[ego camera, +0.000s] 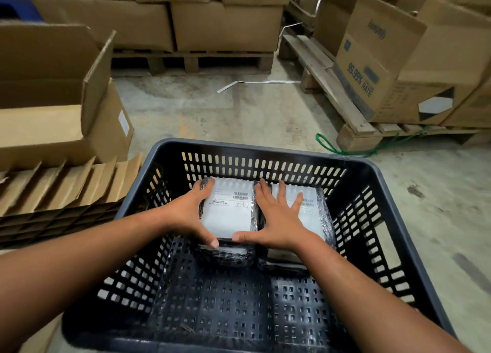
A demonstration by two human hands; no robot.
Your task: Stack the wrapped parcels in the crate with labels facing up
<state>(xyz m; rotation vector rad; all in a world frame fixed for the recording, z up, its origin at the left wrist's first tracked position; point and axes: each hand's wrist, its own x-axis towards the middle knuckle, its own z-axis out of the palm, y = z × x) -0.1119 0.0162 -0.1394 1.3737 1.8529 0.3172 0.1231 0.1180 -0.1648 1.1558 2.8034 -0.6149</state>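
Note:
A dark perforated plastic crate [393, 193] stands on the floor in front of me. Against its far wall lie two stacks of black, film-wrapped parcels. The left top parcel [229, 211] shows a white label with a barcode facing up, and another parcel [225, 254] lies under it. My left hand [190, 214] grips the left top parcel's left side, thumb on its near edge. My right hand [276, 219] lies flat with fingers spread across the right parcel [310, 209], whose label also faces up, and its thumb touches the left parcel's near edge.
An open cardboard box [53, 108] and flattened cardboard dividers [61, 190] sit to the left of the crate. Wooden pallets with stacked cartons [225, 25] stand ahead and to the right [398, 60]. A green cord [329, 145] lies on the concrete floor by the right pallet.

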